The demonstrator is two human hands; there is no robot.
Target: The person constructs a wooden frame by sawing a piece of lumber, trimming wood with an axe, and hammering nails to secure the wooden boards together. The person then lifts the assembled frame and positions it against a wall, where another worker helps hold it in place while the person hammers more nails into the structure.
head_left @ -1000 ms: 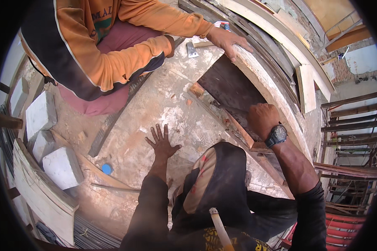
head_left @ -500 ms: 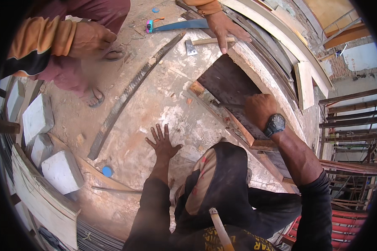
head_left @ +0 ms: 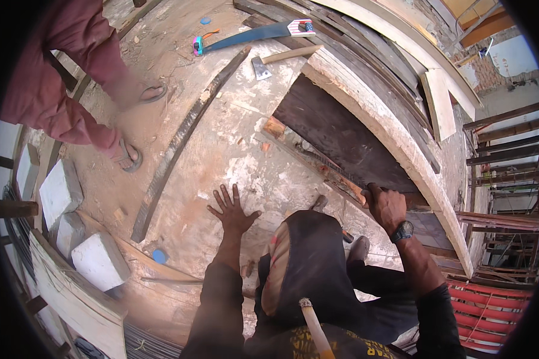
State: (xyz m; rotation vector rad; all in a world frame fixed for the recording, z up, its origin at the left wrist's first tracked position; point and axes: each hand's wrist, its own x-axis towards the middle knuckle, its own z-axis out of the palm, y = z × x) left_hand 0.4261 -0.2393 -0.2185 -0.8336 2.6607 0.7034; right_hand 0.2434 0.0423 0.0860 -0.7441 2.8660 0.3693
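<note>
My left hand is spread flat over the dusty concrete floor, fingers apart and holding nothing. My right hand, with a black watch at the wrist, is closed around a dark-handled tool. The working end of that tool is blurred and I cannot make out its kind. Beside this hand lies a narrow, worn timber strip, along the near edge of a dark wooden panel. A long pale plank stands on edge along the panel's far side.
A hatchet, a handsaw and a tape measure lie at the back. A long dark timber crosses the floor. A co-worker's legs are far left, near white blocks. Stacked boards lie behind the plank.
My right hand has drawn back toward me along the panel's near edge. The co-worker's hands have left the view, one of them from the plank's far end. My left hand stays spread.
</note>
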